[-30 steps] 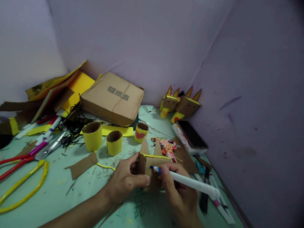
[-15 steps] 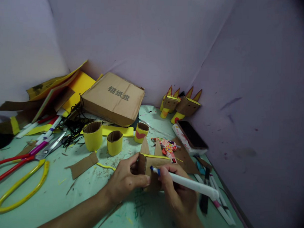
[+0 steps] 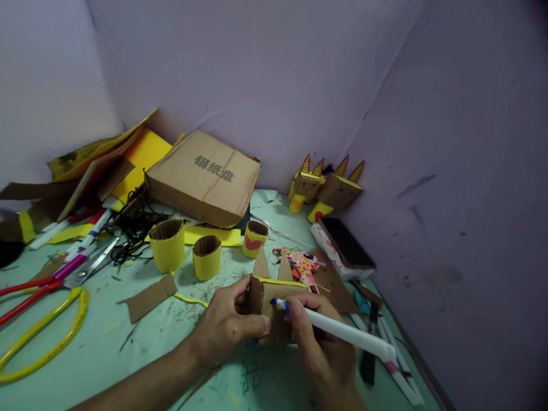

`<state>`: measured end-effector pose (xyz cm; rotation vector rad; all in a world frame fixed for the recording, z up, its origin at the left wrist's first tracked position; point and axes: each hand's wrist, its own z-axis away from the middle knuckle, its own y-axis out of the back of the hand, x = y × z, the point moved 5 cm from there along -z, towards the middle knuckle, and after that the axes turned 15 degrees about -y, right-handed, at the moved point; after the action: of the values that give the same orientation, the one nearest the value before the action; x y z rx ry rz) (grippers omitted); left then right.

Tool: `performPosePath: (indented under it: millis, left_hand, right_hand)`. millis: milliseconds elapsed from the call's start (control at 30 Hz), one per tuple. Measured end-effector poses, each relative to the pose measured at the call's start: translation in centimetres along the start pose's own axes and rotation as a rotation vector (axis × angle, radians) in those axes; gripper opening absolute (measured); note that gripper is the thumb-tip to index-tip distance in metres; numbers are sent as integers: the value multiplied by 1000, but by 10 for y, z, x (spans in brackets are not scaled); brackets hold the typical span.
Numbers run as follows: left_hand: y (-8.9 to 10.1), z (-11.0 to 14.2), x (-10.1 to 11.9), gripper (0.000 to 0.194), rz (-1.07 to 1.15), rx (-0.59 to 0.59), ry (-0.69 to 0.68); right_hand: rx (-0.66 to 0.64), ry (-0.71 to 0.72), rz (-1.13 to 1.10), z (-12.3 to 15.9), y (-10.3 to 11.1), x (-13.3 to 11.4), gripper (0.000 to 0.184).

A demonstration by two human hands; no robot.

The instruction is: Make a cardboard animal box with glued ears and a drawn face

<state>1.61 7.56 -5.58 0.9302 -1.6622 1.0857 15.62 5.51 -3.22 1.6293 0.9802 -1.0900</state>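
My left hand (image 3: 229, 321) grips the left side of a small cardboard box (image 3: 276, 319), its thumb across the front. Two pointed cardboard ears (image 3: 262, 265) rise from the box, and a yellow strip runs along its top edge. Between the fingers of my right hand (image 3: 321, 339) is a white marker (image 3: 345, 333) with a blue tip. The tip touches, or comes very close to, the front face of the box. My right hand hides the right part of the box. Behind it stand yellow-wrapped cardboard rings (image 3: 206, 258).
Red-and-yellow-handled scissors (image 3: 62, 285) lie at left near markers and tangled black cord (image 3: 136, 227). A large cardboard box (image 3: 205, 179) stands behind. Finished cardboard figures (image 3: 335, 189) sit at the back right, with a phone (image 3: 348, 243), a craft knife (image 3: 369, 350) and more markers nearer.
The marker and my right hand have shifted very slightly at the box's front face. My left hand and the box stay in place.
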Motion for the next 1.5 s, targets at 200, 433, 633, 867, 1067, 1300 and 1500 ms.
performPosePath:
  millis: [200,433,633,867,1067,1300,1500]
  left_hand:
    - [1,1,-1,42,-15,23,6]
    - [0,1,-1,43,12,27,3]
    - [-1,0,0,45,21,24,3]
    - [-1,1,-2,43,0,27,11]
    - [0,0,-2,51,-11,7,2]
    - [0,1,-2,55,6,12,-2]
    - [1,0,-2,56,22,9,-14]
  right_hand:
    - [-4,-24,-31,1,-1,0,24]
    - [70,-82,-75,2,1,4,25]
    - [77,-97,-45,2,1,5,26]
    - [48,-62,-34,0,0,3,25]
    - [7,-42,-33,1,-3,0,26]
    - [-30,70,14,-1,-1,-1,21]
    - [-36,99,54,-2,-1,-2,19]
